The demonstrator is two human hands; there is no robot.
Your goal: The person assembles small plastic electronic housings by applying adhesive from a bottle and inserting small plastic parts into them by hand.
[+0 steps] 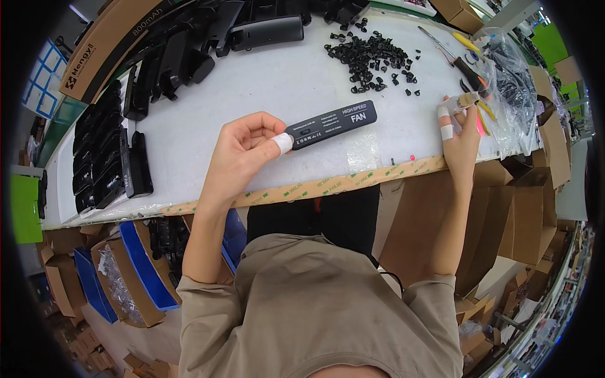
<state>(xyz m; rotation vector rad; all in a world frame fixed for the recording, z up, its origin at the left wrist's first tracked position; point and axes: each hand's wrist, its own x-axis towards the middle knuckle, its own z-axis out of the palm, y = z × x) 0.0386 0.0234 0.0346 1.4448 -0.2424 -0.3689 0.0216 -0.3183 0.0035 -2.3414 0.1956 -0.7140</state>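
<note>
Between the thumb and fingers of my left hand is one end of a long, flat black plastic casing part with rounded ends and white print on its upper face. It is held above the white table, pointing to the right. White tape wraps my left thumb. My right hand, with white tape on a finger, is raised at the table's right side. Its fingers are closed on a small tan and whitish object, whose kind I cannot make out. Pliers with yellow handles lie just beyond that hand.
A heap of small black plastic pieces lies at the far right of centre. Black casings stand in rows at left and in a pile behind. A screwdriver and clear plastic bag are at right. Cardboard boxes stand below.
</note>
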